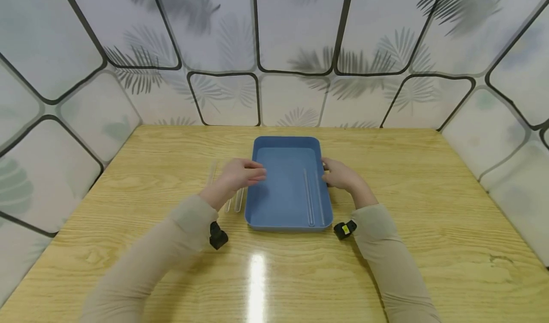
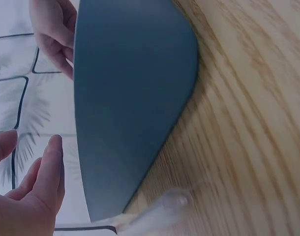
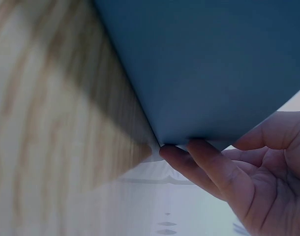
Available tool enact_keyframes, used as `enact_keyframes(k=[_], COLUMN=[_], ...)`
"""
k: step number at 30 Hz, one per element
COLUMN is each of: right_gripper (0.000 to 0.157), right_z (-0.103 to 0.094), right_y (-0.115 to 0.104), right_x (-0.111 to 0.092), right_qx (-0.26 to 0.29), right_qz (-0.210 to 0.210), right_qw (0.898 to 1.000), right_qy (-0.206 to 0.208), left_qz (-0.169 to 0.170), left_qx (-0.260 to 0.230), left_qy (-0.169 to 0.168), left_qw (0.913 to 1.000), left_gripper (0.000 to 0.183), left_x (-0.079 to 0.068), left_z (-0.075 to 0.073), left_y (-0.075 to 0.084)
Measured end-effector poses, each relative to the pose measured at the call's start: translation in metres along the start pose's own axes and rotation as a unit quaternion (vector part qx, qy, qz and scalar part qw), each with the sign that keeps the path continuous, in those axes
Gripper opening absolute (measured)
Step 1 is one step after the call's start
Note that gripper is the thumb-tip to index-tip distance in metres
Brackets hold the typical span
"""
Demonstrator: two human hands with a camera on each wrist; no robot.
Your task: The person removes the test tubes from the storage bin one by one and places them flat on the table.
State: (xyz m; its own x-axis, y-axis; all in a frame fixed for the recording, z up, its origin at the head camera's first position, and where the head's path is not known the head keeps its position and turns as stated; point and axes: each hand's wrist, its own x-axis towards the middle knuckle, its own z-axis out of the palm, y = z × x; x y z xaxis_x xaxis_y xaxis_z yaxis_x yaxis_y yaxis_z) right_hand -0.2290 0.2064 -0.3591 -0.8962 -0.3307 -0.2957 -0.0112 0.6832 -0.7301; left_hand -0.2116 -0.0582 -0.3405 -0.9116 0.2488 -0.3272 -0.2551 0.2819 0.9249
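Note:
A blue rectangular tray [image 1: 279, 218] sits on the wooden table. Two clear test tubes [image 1: 309, 199] lie lengthwise in its right half. More clear tubes [image 1: 238, 202] lie on the table left of the tray, partly covered by my left forearm; the left wrist view shows one rounded end [image 2: 177, 199]. My left hand [image 1: 242, 174] hovers over the tray's left rim, thumb and fingers apart, with nothing seen between them. At the tray's right side, my right hand [image 1: 340, 174] grips the wall, fingertips [image 3: 204, 147] against the outside and thumb near the rim.
The pale wooden table [image 1: 429, 247] reaches back to a wall covering [image 1: 296, 99] with dark outlines and leaf prints. Black wrist cameras [image 1: 218, 236] hang under both cuffs, close to the tray's front corners.

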Motion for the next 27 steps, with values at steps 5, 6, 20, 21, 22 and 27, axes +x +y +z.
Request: enact_keyframes(k=[5, 6, 20, 21, 22, 27], right_gripper=[0.061, 0.061, 0.061, 0.061, 0.061, 0.062], right_z=[0.000, 0.000, 0.002, 0.002, 0.001, 0.001], right_y=[0.000, 0.000, -0.001, -0.002, -0.002, -0.003], right_x=[0.000, 0.000, -0.001, -0.001, -0.001, -0.001], right_qx=[0.007, 0.008, 0.022, 0.021, 0.020, 0.018], right_qz=[0.003, 0.002, 0.001, 0.001, 0.001, 0.001], right_qw=[1.000, 1.000, 1.000, 1.000, 1.000, 1.000], right_qy=[-0.001, -0.002, -0.002, -0.002, -0.001, 0.001], left_qz=[-0.004, -0.007, -0.019, -0.020, -0.022, -0.035], left_qx=[0.013, 0.014, 0.000, -0.002, -0.005, -0.009], left_qy=[-0.011, -0.010, -0.048, -0.049, -0.049, -0.051], left_qw=[0.9998, 0.9998, 0.9987, 0.9986, 0.9986, 0.9980], left_gripper=[0.042, 0.042, 0.038, 0.038, 0.038, 0.038], left_x=[0.004, 0.005, 0.012, 0.012, 0.013, 0.014], left_z=[0.014, 0.018, 0.056, 0.058, 0.060, 0.070], left_y=[0.002, 0.002, -0.004, -0.005, -0.005, -0.006])
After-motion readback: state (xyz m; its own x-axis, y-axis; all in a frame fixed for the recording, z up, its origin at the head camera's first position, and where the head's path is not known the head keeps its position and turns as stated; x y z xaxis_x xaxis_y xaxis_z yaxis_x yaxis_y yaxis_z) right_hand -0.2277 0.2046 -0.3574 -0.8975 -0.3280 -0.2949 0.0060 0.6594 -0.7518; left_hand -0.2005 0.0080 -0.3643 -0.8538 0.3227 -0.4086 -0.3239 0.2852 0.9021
